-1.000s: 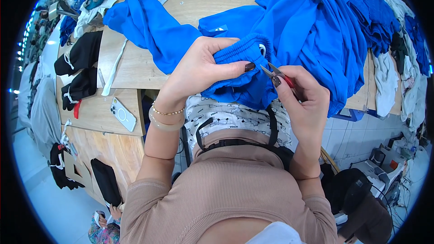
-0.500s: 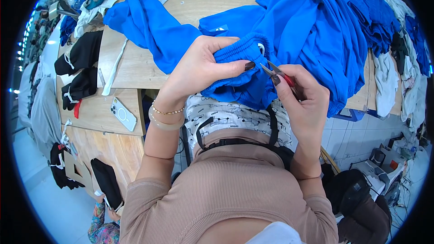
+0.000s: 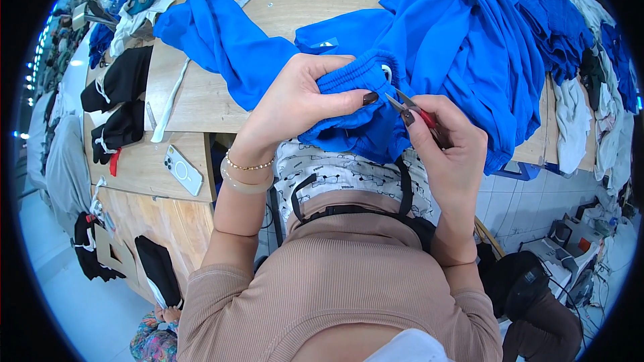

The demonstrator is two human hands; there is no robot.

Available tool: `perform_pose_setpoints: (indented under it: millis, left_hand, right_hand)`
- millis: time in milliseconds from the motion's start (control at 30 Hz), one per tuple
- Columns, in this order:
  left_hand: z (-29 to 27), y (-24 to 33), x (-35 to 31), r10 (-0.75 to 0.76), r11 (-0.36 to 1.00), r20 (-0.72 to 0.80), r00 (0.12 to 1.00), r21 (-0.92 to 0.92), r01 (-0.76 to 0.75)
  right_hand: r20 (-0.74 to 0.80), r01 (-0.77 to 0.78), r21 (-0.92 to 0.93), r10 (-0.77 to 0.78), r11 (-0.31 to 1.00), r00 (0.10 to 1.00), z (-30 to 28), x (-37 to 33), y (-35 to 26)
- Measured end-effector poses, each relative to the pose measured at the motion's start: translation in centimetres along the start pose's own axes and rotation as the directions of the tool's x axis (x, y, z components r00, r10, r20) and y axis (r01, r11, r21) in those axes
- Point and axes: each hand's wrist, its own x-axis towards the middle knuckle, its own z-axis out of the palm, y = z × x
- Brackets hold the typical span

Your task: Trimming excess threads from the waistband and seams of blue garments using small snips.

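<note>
Tabletop (image 3: 315, 0): pale wood, bare in the middle and covered at both ends.

Blue pile (image 3: 510, 40): a large heap of blue garments over the right end, with pale and dark pieces past it at the far right edge.

Blue garment (image 3: 228, 47): one piece spread from the upper left down to the near edge, where its gathered waistband (image 3: 355, 84) is drawn up in front of us.

Black pieces (image 3: 121, 104): two dark garments on the left end, with white strips beside them.

Phone (image 3: 182, 169): white, flat on a lower shelf at the left, well apart from the work.

Left hand (image 3: 295, 104): clenched on the waistband, thumb pressed along its lower edge, bunching the cloth taut.

Right hand (image 3: 449, 147): closed around red-handled snips (image 3: 410, 108), whose blades stand slightly parted with the tips just beside the waistband, near a white cord end.

Step in hand, as we judge it: trimming a loose thread at the waistband. The next move would call for a small, steady closing of the blades right at the thread, with the cloth kept taut and clear of the edge.
</note>
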Motion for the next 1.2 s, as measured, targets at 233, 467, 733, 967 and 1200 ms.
perform_pose_setpoints:
  millis: [233,467,733,967,1200]
  left_hand:
    - [0.1,-0.1,0.0,-0.003,1.0,-0.009,1.0,-0.025,0.003]
    - [0.2,0.0,-0.1,-0.045,0.988,-0.012,0.999,-0.147,0.043]
    - [0.3,-0.4,-0.2,-0.093,0.965,0.001,0.996,-0.247,0.091]
    - [0.7,-1.3,-0.2,-0.059,0.893,0.075,0.995,-0.441,0.086]
    - [1.8,-2.0,0.1,-0.074,0.869,-0.012,0.997,-0.492,0.059]
  right_hand:
    - [-0.004,-0.021,0.032,0.021,0.999,1.0,0.2,-0.1,0.2]
    - [-0.039,0.02,0.097,-0.016,0.995,0.999,0.6,-0.3,0.9]
    - [-0.063,0.112,0.059,-0.108,0.992,0.992,0.6,-0.7,1.4]
    - [-0.09,0.154,0.253,-0.135,0.955,0.987,1.1,-0.6,2.4]
    - [0.108,-0.058,0.659,-0.018,0.75,0.994,0.7,-0.2,2.4]
